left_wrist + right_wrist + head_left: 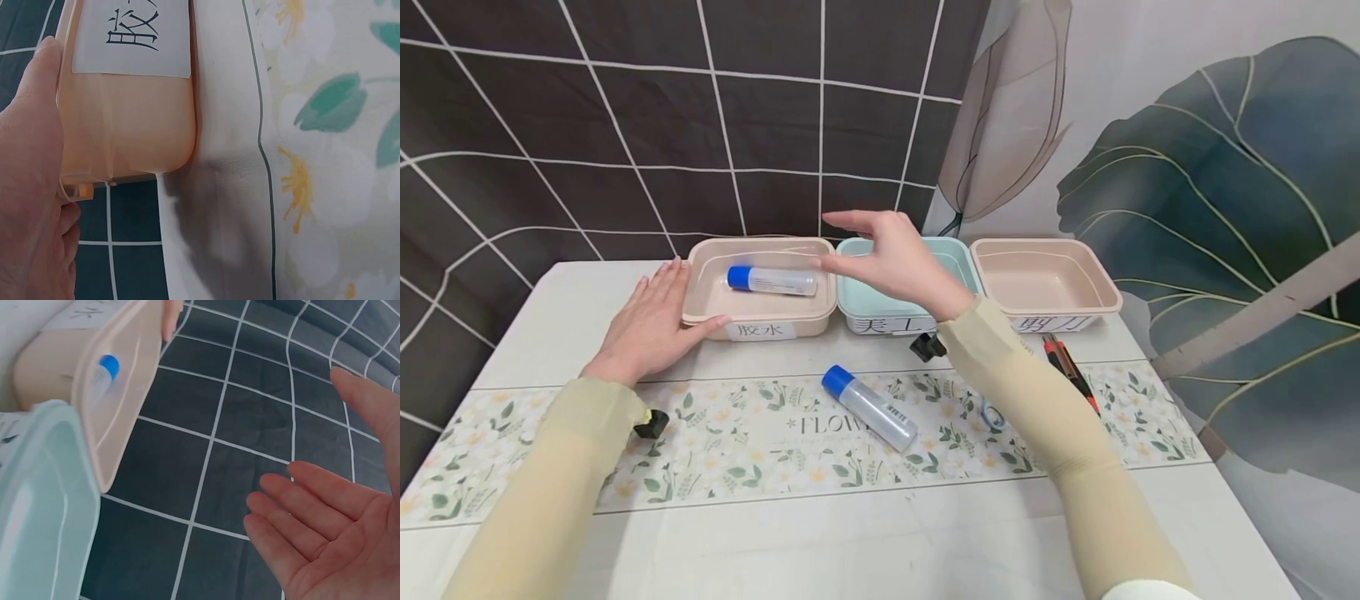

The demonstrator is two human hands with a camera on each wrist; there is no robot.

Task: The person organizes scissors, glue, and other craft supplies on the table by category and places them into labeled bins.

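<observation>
My left hand (651, 321) rests against the left end of a beige plastic bin (700, 283), fingers extended along the side and thumb at the front corner. A glue bottle (775, 282) with a blue cap lies inside that bin, whose front label (134, 31) carries Chinese characters. Above the gap between this bin and the mint-green bin (951, 258), my right hand (895, 258) hovers with thumb and fingers spread. Its palm (350, 550) holds nothing. A second blue-capped glue bottle (872, 408) lies slantwise on the table in front of the bins.
Another beige bin (1045, 287) stands at the right of the row. In front of it lies a red-and-black utility knife (1070, 373), and a light-blue ring-shaped thing (992, 415) is partly hidden by my right arm. A dark gridded cloth (647, 117) hangs behind the table.
</observation>
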